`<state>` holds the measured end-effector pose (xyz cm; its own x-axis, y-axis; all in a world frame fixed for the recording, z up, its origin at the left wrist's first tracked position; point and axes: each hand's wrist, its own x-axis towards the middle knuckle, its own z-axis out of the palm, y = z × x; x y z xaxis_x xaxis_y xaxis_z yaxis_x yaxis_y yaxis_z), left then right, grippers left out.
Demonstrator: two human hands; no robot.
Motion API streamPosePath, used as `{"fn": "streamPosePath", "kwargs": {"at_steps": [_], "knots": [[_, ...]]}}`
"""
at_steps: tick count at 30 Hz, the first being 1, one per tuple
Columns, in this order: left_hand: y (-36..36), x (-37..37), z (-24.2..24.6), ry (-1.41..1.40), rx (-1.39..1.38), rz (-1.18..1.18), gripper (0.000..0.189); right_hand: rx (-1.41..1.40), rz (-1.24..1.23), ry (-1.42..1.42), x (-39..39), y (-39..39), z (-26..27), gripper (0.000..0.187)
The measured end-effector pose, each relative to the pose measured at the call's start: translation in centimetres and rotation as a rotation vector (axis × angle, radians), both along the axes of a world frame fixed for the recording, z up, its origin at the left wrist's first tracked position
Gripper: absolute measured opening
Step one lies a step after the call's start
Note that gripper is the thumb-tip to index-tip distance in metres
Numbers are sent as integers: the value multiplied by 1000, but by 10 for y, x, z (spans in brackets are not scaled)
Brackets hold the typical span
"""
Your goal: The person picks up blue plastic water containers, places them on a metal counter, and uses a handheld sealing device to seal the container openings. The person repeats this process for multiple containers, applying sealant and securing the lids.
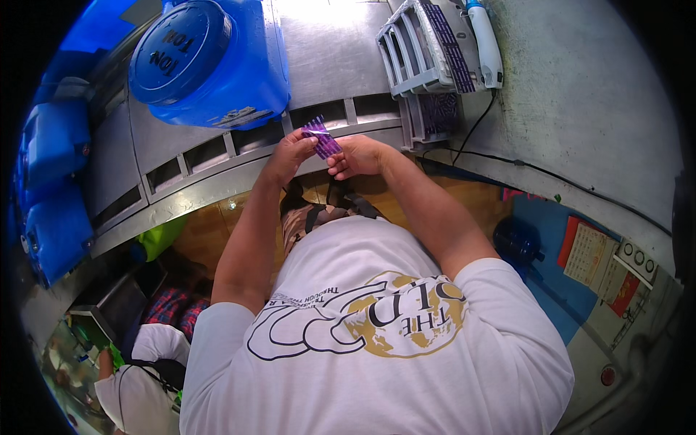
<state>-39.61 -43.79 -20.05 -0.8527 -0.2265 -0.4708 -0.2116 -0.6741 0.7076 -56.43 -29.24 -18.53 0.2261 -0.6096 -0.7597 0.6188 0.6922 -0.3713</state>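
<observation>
Between my hands is a small purple printed plastic film sleeve (322, 138) with light stripes, flat and tilted, catching a glare. My left hand (291, 155) pinches its left edge between thumb and fingers. At its lower right end, my right hand (359, 155) holds it with curled fingers, partly hidden by the film. Both hands are just above the near edge of a stainless steel counter (331, 60) with slots along its front. A blue square water container (247, 70) with a round lid bearing handwriting stands beyond my left hand.
A white plastic rack (418, 81) at right carries more purple film strips (448, 46). Beside it a heat gun (485, 46) trails a black cord (473, 128) along the wall ledge. More blue containers (57, 206) stand at far left. Another person (144, 391) is low on the left.
</observation>
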Motion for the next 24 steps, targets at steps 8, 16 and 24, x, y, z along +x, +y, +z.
{"fn": "streamPosePath", "kwargs": {"at_steps": [8,16,24], "knots": [[-11,4,-19,-202,-166,-37,18,-186,-213,608,15,-29,-13,20],[-28,39,-43,-276,-130,64,21,-57,-166,737,32,-52,-31,16],[-33,43,-30,-342,-148,276,19,-61,-201,617,39,-66,-27,18]]}}
